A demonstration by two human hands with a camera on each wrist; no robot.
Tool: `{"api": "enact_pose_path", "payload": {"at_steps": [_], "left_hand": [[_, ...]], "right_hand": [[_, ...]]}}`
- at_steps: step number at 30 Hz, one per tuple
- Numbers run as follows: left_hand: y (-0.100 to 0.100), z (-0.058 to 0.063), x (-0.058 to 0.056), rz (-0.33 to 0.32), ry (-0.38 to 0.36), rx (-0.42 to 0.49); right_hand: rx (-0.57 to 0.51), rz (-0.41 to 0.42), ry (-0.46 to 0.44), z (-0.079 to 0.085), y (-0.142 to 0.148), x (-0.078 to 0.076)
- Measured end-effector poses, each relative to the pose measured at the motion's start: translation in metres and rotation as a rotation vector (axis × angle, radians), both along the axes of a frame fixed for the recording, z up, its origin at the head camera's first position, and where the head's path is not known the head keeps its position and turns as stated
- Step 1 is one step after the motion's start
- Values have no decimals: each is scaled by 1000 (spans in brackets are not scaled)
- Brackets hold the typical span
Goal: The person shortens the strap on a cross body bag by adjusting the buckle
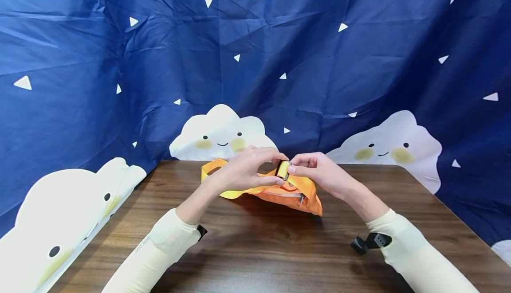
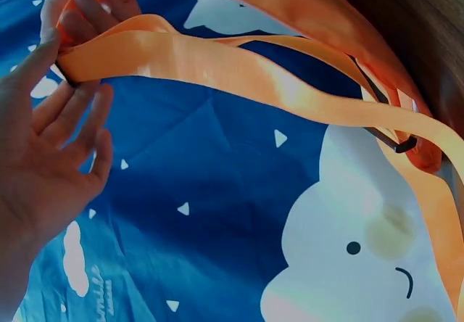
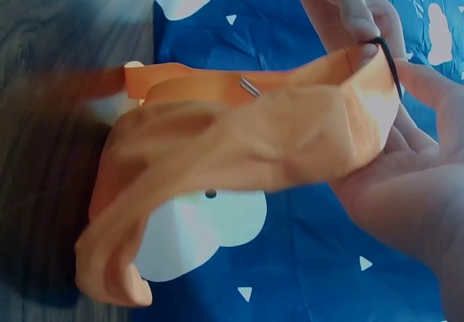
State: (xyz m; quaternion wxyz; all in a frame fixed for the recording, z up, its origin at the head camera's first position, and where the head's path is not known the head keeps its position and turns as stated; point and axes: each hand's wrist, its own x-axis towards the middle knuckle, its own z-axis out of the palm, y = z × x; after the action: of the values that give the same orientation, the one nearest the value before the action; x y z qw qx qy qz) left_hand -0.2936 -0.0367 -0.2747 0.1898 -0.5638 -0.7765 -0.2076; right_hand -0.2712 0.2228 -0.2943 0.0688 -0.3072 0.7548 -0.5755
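Note:
An orange fabric bag (image 1: pixel 285 199) with a zipper lies on the table, and a wide yellow-orange strap (image 2: pixel 210 68) runs from it. My left hand (image 1: pixel 249 169) pinches a dark strap slider (image 1: pixel 282 169) between thumb and fingers, holding it above the bag. Close beside it on the right, my right hand (image 1: pixel 321 173) pinches the strap at the slider. Seen from the right wrist, the strap loops through the slider (image 3: pixel 390 61) between both hands. Another dark buckle (image 2: pixel 395 144) shows farther along the strap in the left wrist view.
Beneath the bag is a dark brown wooden table (image 1: pixel 255 248). A blue curtain (image 1: pixel 255 80) printed with white clouds and triangles hangs behind it and along the left side. A loop of the strap (image 1: pixel 207 167) reaches toward the table's back edge.

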Motion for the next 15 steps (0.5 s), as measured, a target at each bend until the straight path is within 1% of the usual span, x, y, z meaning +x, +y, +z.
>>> {"api": "enact_pose_path", "payload": {"at_steps": [3,6,10,12,15], "left_hand": [[-2,-1,-3,-45,-19,29],[-4,0,-5,-59,-19,45],[-5,0,-4,-15,-12,26],[-4,0,-4,-5,-14,16],[-4,0,-4,-9,-16,12]], "right_hand": [[23,20,-23,-1,4,-2],[24,47,-44,-1,10,-5],[32,62,-46,0,14,-7],[49,48,-33,1,14,-8],[63,33,-19,1,12,-9]]}}
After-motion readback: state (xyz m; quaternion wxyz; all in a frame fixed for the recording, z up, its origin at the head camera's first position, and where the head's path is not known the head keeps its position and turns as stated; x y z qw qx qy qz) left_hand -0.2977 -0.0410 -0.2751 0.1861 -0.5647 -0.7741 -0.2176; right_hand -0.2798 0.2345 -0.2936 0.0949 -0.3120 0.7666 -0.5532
